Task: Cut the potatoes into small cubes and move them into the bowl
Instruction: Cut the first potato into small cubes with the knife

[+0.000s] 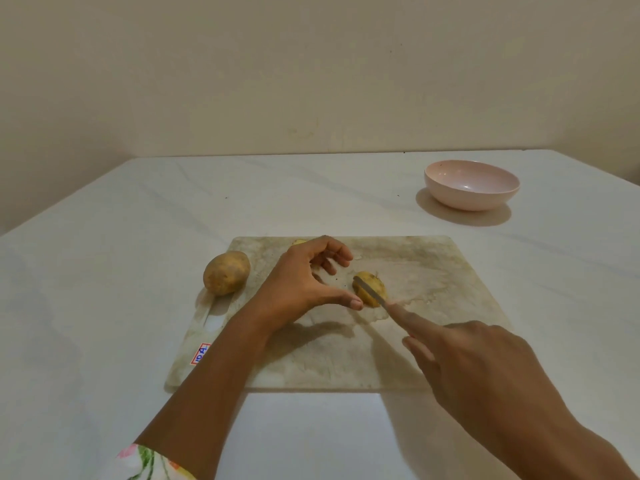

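Head view: left hand (304, 277) loosely curved, holding nothing, thumb just beside the potato piece (373, 280); right hand (479, 370) grips the knife (369, 290), forefinger stretched towards the blade, which crosses that piece; whole potato (227, 273) lies left of the left fingers; bowl (472, 199) stands well beyond the right fingers.

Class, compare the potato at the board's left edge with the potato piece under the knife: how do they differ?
The whole potato is larger and uncut; the potato piece is smaller, with the knife blade across it. The whole potato sits at the cutting board edge; the potato piece lies mid-board. Both are yellow-brown.
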